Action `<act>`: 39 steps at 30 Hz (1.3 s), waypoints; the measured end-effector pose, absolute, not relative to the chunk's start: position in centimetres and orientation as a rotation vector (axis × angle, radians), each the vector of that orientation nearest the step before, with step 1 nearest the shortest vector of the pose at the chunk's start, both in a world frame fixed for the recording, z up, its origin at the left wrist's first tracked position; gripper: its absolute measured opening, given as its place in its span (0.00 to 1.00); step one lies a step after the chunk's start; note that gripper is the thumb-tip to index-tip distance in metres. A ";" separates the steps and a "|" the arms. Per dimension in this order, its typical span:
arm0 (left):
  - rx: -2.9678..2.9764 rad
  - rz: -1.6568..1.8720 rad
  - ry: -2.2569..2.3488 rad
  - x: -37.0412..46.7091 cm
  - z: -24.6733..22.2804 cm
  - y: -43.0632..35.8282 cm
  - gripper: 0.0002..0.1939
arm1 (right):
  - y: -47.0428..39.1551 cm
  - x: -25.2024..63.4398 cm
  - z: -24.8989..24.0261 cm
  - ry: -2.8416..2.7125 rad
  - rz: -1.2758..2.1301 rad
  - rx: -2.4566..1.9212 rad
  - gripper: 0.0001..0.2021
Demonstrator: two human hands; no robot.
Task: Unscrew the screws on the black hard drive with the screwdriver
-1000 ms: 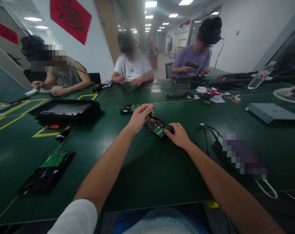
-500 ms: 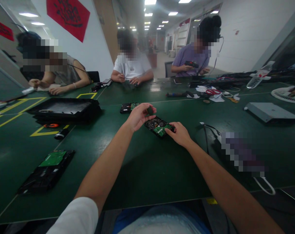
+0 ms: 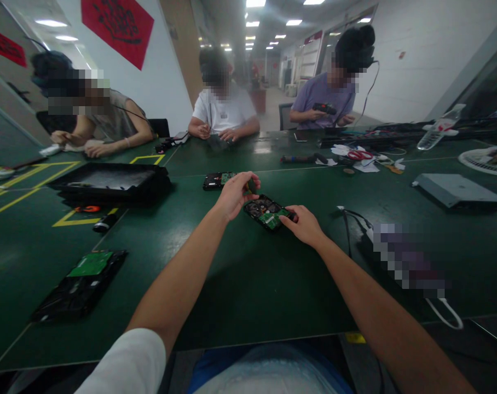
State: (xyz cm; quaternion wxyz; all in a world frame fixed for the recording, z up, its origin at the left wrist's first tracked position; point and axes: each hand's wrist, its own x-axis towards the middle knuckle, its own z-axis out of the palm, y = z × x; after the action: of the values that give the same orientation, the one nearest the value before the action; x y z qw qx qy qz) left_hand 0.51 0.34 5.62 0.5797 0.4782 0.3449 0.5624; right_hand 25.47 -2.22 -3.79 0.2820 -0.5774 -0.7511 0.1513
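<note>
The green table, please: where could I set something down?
Bare room: between the left forearm and right forearm; also between the left forearm and the near-left black device. Crowded: around the held circuit-board device and the red scissors.

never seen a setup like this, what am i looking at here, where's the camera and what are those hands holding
There is no machine here: these are a person's own bare hands, seen from a camera worn on their head, looking forward and down. The right hand grips one end of a black device with a green circuit board. The left hand pinches a small dark item just above its other end; the fingers hide too much to name it. Also on the green table are a similar black unit, a black tray, a grey metal box and a clear bottle. Three other people sit opposite.
</note>
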 end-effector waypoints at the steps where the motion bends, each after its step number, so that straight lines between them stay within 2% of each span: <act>1: 1.146 1.319 0.821 0.5 5.6 0.4 0.12 | -2.2 25.5 -3.8 -2.012 0.413 -1.550 0.25; 9: 1.152 1.234 0.798 0.8 6.2 -0.5 0.16 | -2.2 25.7 -3.7 -2.022 0.428 -1.512 0.25; 20: 0.958 1.243 0.807 1.5 6.4 -0.5 0.09 | -1.7 26.3 -4.3 -1.994 0.460 -1.479 0.20; 33: 0.923 1.275 0.774 1.2 6.1 -0.3 0.08 | -1.2 26.9 -4.6 -1.909 0.442 -1.502 0.13; 39: 0.894 1.283 0.766 1.4 5.7 -0.2 0.11 | -1.5 27.0 -4.0 -1.929 0.410 -1.525 0.11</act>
State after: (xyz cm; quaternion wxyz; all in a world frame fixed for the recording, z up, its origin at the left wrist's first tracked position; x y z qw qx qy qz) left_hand 1.41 -0.16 5.69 0.6444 0.3927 0.3364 0.5633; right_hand 26.95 -1.54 -3.97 0.3187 -0.5798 -0.7334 0.1561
